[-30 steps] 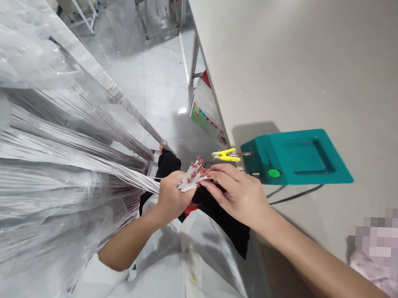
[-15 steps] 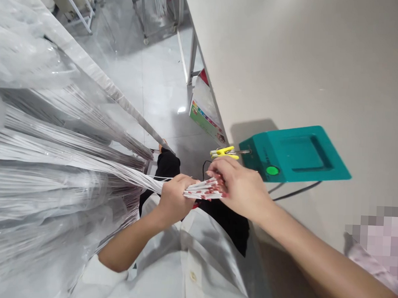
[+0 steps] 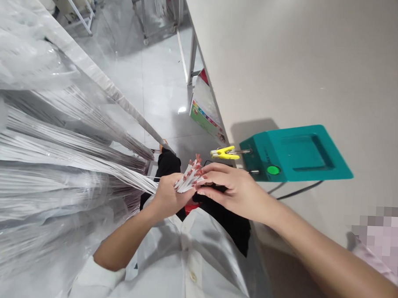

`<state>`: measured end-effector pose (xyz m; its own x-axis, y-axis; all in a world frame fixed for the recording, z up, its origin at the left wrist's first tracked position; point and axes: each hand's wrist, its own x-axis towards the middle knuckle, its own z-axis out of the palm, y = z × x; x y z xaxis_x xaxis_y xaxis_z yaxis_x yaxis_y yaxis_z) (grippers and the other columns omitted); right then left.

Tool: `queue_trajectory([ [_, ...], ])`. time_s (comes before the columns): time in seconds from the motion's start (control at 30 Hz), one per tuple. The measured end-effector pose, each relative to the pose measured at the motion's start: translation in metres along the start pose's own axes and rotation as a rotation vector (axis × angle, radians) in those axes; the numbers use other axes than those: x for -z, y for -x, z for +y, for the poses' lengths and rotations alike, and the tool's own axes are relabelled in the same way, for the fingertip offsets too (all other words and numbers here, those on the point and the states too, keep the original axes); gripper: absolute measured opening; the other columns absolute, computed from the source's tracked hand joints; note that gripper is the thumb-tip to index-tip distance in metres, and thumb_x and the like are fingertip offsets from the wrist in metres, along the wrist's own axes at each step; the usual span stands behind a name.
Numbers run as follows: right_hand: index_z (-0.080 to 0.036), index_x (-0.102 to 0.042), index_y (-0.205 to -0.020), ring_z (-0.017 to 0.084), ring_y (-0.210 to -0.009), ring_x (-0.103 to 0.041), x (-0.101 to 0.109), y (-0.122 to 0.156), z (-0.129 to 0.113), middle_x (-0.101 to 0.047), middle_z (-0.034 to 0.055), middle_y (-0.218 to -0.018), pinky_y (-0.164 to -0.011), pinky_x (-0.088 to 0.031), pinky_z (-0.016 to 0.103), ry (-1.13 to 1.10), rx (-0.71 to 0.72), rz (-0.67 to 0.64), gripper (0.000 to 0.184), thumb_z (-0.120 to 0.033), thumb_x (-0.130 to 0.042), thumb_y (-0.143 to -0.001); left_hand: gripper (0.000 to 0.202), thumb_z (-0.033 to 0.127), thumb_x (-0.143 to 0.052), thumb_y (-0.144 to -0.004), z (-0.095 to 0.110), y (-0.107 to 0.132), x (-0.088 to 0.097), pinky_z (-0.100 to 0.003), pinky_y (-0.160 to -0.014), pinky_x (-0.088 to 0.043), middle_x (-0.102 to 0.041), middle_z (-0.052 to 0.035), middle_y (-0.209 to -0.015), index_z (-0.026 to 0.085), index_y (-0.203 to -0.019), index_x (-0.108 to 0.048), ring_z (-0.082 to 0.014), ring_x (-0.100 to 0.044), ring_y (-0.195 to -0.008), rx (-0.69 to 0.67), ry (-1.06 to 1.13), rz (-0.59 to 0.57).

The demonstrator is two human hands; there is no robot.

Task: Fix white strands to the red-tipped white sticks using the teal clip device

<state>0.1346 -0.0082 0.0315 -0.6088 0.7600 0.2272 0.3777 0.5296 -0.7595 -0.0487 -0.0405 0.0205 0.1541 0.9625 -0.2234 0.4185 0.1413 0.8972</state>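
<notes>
My left hand (image 3: pixel 167 193) is closed around a bundle of white wires (image 3: pixel 132 174) with bare copper-coloured ends. The bundle's short tips (image 3: pixel 188 177) fan out above the fist, tilted up and to the right. Against the right side of these tips is my right hand (image 3: pixel 227 183), its thumb and fingertips drawn together on a few wire ends. Exactly how many wires lie between those fingers is hidden. Beyond the right hand, a yellow clip (image 3: pixel 225 153) grips a metal prong of a teal device (image 3: pixel 304 153) with a green button.
Many wire bundles under clear plastic (image 3: pixel 35 194) hang on a rack at the left, behind a slanting rail (image 3: pixel 122 99). A pale table (image 3: pixel 288 60) fills the right. Below its edge stands a printed box (image 3: pixel 205 116). Part of another person's pink sleeve (image 3: pixel 375 262) shows at lower right.
The wire tips have swung from pointing right to pointing upward as my left hand turned and shifted slightly left. My right hand's fingers have moved off the top of the tips to their side.
</notes>
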Motion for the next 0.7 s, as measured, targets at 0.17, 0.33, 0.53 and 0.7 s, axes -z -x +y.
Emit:
queue_trajectory([
  [0.17,-0.024,-0.064,-0.087,0.011,-0.075,-0.062,0.002,0.0,0.004,-0.065,0.0021,-0.092,-0.065,-0.05,0.022,-0.02,-0.036,-0.014,0.01,-0.021,-0.055,-0.084,0.02,0.03,-0.058,-0.076,0.006,-0.001,0.006,-0.021,-0.053,-0.04,-0.053,0.0003,-0.06,0.014,-0.064,-0.059,-0.0111,-0.049,-0.056,0.021,0.016,-0.062],
  [0.33,-0.021,-0.063,-0.099,0.016,-0.075,-0.064,0.007,0.003,0.006,-0.064,0.0069,-0.101,-0.065,-0.053,0.028,0.152,-0.099,0.071,0.021,-0.029,-0.061,-0.08,0.019,0.031,-0.061,-0.074,0.005,-0.002,0.004,-0.022,-0.053,-0.043,-0.059,-0.0012,-0.06,0.014,-0.067,-0.065,-0.0139,-0.055,-0.059,0.045,0.002,-0.008],
  [0.53,-0.022,-0.063,-0.096,0.014,-0.082,-0.063,0.004,0.009,-0.001,-0.065,0.0065,-0.096,-0.07,-0.054,0.026,0.047,0.026,0.189,0.015,-0.019,-0.056,-0.083,0.017,0.03,-0.065,-0.071,0.003,-0.004,0.002,-0.022,-0.054,-0.045,-0.06,-0.0011,-0.059,0.013,-0.069,-0.067,-0.0144,-0.057,-0.059,0.048,0.049,0.01],
  [0.7,-0.023,-0.066,-0.091,0.015,-0.085,-0.064,-0.006,0.011,0.002,-0.066,0.0053,-0.094,-0.074,-0.054,0.028,0.077,0.067,0.163,0.014,-0.019,-0.056,-0.083,0.018,0.03,-0.06,-0.075,0.005,-0.004,0.004,-0.022,-0.055,-0.044,-0.059,-0.0012,-0.061,0.013,-0.068,-0.065,-0.0133,-0.055,-0.06,0.031,0.031,-0.045],
])
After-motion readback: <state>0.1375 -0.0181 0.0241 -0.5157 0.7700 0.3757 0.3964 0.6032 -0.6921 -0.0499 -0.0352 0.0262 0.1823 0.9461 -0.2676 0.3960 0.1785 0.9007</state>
